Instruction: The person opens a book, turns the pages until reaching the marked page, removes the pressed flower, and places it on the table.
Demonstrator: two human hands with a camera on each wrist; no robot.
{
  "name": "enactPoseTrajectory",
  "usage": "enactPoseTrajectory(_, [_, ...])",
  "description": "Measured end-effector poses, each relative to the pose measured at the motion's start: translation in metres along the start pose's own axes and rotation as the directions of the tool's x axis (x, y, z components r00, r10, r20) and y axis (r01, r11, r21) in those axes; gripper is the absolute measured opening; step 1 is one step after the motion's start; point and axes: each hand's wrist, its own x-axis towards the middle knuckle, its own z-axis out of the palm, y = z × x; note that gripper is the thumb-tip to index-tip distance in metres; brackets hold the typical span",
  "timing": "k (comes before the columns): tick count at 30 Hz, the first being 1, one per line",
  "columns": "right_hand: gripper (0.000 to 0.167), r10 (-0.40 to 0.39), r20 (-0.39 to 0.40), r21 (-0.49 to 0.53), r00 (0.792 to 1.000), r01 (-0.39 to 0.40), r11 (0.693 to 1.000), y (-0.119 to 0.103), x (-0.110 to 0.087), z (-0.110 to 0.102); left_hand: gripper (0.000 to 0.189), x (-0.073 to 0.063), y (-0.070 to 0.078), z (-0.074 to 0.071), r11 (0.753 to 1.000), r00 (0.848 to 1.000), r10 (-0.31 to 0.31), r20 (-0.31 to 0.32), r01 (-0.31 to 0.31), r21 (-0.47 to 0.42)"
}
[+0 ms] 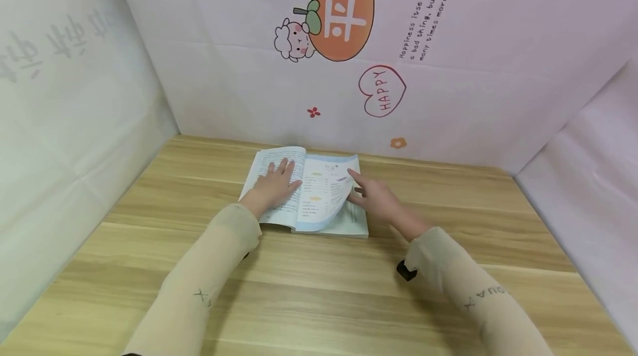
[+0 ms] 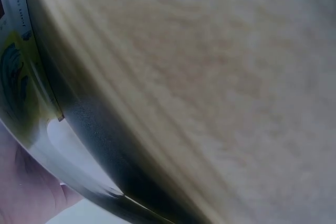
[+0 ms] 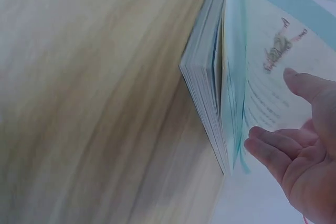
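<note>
An open book (image 1: 356,227) lies near the back of the wooden table. My left hand (image 1: 275,185) rests flat on its left page (image 1: 273,158), fingers spread. A printed page (image 1: 319,179) on the right side is lifted and curls up along its outer edge. There my right hand (image 1: 376,199) touches the page with fingers extended. In the right wrist view, the thumb and fingers of the right hand (image 3: 304,148) are apart, beside a page bearing a small drawing (image 3: 279,48). The left wrist view is mostly blurred, with part of a hand (image 2: 26,187) at lower left.
The wooden table (image 1: 319,289) stretches in front of and beside the book. Behind it hangs a white printed cloth (image 1: 239,84), and pale cloth walls (image 1: 588,168) stand at both sides. A small black object (image 1: 406,271) sits beneath the right sleeve cuff.
</note>
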Motion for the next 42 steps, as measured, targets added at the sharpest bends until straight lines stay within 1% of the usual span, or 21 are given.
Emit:
enactPoseTrajectory(4, [0.077, -0.003, -0.002, 0.044, 1.000, 0.003, 0.999, -0.002, -0.001, 0.005, 0.073, 0.000, 0.001, 0.001, 1.000, 1.000, 0.003, 0.017, -0.003, 0.006])
enactPoseTrajectory(11, [0.082, 0.017, 0.039, 0.074, 0.999, -0.020, 0.997, -0.004, -0.001, 0.009, 0.073, 0.000, 0.002, 0.003, 1.000, 1.000, 0.007, 0.027, -0.007, 0.016])
enactPoseTrajectory(20, [0.083, 0.021, 0.064, 0.036, 0.998, -0.024, 0.999, -0.010, 0.005, 0.010, 0.073, 0.000, 0.004, 0.001, 0.999, 1.000, 0.004, 0.014, -0.004, 0.037])
enactPoseTrajectory(30, [0.081, 0.021, 0.097, 0.009, 0.995, -0.022, 1.000, -0.016, 0.005, 0.016, 0.073, -0.007, 0.005, -0.005, 1.000, 0.999, 0.001, 0.032, -0.001, 0.023])
enactPoseTrajectory(35, [0.079, -0.003, 0.116, 0.020, 0.993, 0.001, 1.000, -0.019, 0.004, 0.019, 0.073, -0.007, 0.004, -0.006, 1.000, 0.999, 0.000, 0.034, -0.001, 0.026])
enactPoseTrajectory(42, [0.073, -0.049, 0.121, -0.016, 0.991, 0.051, 0.999, -0.023, 0.004, 0.021, 0.073, -0.008, 0.003, -0.007, 1.000, 1.000, 0.003, 0.031, -0.004, 0.031])
